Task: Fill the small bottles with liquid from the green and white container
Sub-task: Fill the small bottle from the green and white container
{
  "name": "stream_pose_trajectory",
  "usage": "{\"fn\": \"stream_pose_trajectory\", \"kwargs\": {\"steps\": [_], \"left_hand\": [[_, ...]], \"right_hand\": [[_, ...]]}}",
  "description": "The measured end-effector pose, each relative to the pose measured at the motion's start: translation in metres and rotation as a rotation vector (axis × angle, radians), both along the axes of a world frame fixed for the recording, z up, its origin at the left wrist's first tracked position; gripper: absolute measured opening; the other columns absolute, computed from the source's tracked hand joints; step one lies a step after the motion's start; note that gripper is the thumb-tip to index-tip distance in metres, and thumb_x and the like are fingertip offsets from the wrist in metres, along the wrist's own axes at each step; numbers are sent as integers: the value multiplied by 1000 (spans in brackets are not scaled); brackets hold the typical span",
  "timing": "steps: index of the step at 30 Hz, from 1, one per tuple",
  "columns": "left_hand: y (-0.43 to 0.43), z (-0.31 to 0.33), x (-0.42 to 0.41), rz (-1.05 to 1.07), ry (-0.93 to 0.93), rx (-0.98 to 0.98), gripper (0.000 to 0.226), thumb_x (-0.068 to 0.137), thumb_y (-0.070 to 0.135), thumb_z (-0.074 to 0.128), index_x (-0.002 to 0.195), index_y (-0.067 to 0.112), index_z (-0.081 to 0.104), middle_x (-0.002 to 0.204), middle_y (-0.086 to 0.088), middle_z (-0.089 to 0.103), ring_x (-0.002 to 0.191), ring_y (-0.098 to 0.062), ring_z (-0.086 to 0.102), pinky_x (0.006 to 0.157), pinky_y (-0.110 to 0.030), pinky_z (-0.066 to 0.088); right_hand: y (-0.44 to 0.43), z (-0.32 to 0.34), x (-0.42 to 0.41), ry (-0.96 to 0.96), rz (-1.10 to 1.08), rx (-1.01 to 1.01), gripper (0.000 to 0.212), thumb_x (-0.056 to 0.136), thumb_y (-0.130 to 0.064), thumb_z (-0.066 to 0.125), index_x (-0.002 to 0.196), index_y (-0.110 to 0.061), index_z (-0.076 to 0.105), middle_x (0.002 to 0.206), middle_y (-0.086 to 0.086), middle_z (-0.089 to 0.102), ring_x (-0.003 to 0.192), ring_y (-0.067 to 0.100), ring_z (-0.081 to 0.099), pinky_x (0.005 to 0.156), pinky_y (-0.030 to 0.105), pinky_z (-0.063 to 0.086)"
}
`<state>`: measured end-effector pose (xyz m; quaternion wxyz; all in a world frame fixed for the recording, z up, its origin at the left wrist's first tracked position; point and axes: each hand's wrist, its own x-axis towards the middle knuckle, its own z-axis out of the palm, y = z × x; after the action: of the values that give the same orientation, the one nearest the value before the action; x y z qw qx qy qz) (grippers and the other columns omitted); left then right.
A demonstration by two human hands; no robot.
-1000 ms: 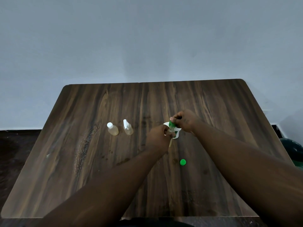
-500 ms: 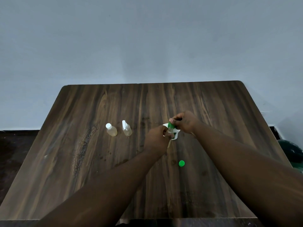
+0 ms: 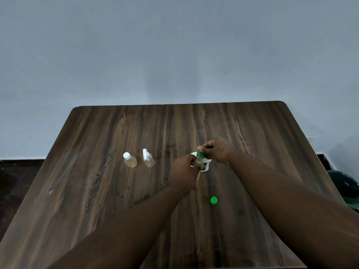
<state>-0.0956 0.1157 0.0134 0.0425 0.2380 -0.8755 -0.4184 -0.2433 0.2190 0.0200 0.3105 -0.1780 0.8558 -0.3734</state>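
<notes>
Both hands meet over the middle of the wooden table (image 3: 97,191). My right hand (image 3: 219,150) grips the green and white container (image 3: 201,155), tipped with its green neck pointing left and down. My left hand (image 3: 184,168) holds a small clear bottle (image 3: 198,174) just below that neck; most of this bottle is hidden by my fingers. Two small bottles with yellowish liquid stand to the left: one with a round white cap (image 3: 130,160) and one with a white spray top (image 3: 148,158). A loose green cap (image 3: 213,200) lies nearer to me.
A pale wall rises behind the table's far edge. A dark green object (image 3: 343,186) sits on the floor beyond the table's right edge. Dark floor shows at the left.
The hands, container and bottle keep the same pose. Only the camera view has drifted slightly, so the table sits a little lower in frame.
</notes>
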Motion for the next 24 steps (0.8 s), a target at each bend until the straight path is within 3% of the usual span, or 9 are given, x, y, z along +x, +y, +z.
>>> {"fn": "stream_pose_trajectory", "kwargs": {"steps": [2,6,12,15,17,20,22,24], "left_hand": [[1,0,-1,-10,1,-20,12,90,37,69,95,27,70,91,9,73,85,-8,65,74,-30,53],[3,-1,-1,3,-5,-18,13,91,36,68,96,24,71,93,7,73,86,-10,66,68,-27,48],[2,2,-2,0,0,-31,13,90,34,70,97,23,71,92,8,72,84,-10,64,60,-17,39],[4,-1,-1,13,2,-40,15,92,35,69,100,22,71,96,7,73,86,-10,65,59,-12,33],[4,-1,0,21,25,-35,13,92,34,68,98,22,71,96,7,74,84,-9,64,59,-10,33],[2,1,-1,8,40,-28,14,92,34,68,98,22,72,95,8,73,85,-11,65,63,-18,42],[3,-1,-2,1,16,-25,13,92,34,68,97,23,72,94,7,74,87,-11,66,69,-27,47],[4,-3,-1,3,-2,-29,12,92,34,67,97,24,71,95,7,74,88,-12,66,67,-26,45]], "right_hand": [[1,-1,-1,-30,-5,-10,30,88,-38,71,95,-10,78,84,5,76,78,17,71,74,33,58],[-2,1,3,33,-24,-1,28,90,-33,70,96,-7,77,87,8,76,73,14,67,62,24,49],[3,0,1,19,5,-2,29,88,-38,71,94,-11,79,84,6,77,77,16,70,76,36,57],[0,-1,4,85,-9,1,28,88,-34,71,95,-8,78,87,9,77,74,16,67,64,27,52],[0,0,4,84,-4,3,29,88,-36,72,95,-9,79,86,8,77,74,16,68,64,27,52],[2,2,1,67,44,25,31,89,-40,69,94,-11,79,83,7,76,75,17,67,72,33,53],[2,2,2,87,43,24,29,91,-37,67,95,-11,78,84,5,76,76,16,67,72,31,52],[0,1,5,134,49,36,28,92,-36,67,96,-11,78,88,5,76,80,17,69,69,29,52]]}}
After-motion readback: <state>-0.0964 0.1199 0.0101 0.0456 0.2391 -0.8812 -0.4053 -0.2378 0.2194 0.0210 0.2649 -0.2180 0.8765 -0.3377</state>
